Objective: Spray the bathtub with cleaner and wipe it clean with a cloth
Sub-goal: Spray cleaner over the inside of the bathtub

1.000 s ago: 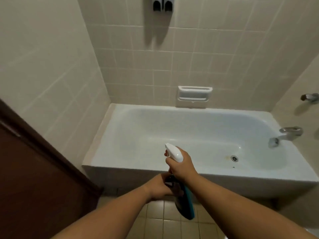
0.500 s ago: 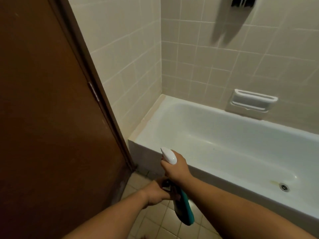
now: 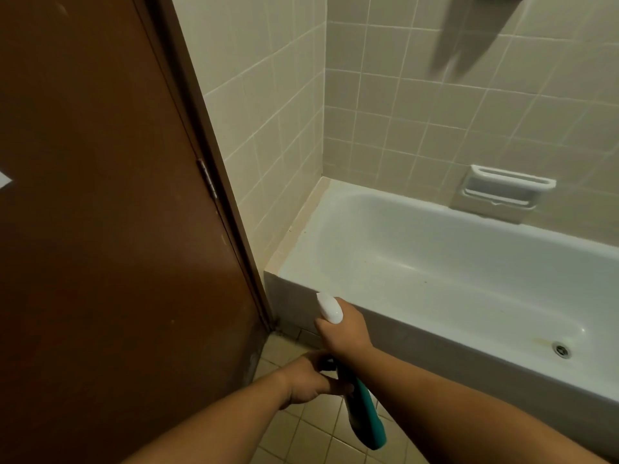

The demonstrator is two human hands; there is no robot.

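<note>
While the right hand (image 3: 345, 331) wraps fingers round the spray bottle (image 3: 365, 416) at six o'clock, the left hand (image 3: 306, 380) curls fingers round its middle. The bathtub (image 3: 452, 272) is at three o'clock.

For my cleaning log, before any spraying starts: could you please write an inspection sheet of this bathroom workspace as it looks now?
Surface: white bathtub; yellowish stain beside the drain.
Job's things: spray bottle, white head, teal body, held over the floor in front of the tub; no cloth seen.
Clutter: nothing seen.
Hands: right hand grips the bottle's head; left hand curls its fingers round the bottle below.
Cables: nothing seen.
Surroundings: brown door on the left, tiled walls, soap dish on the wall, tiled floor.
</note>
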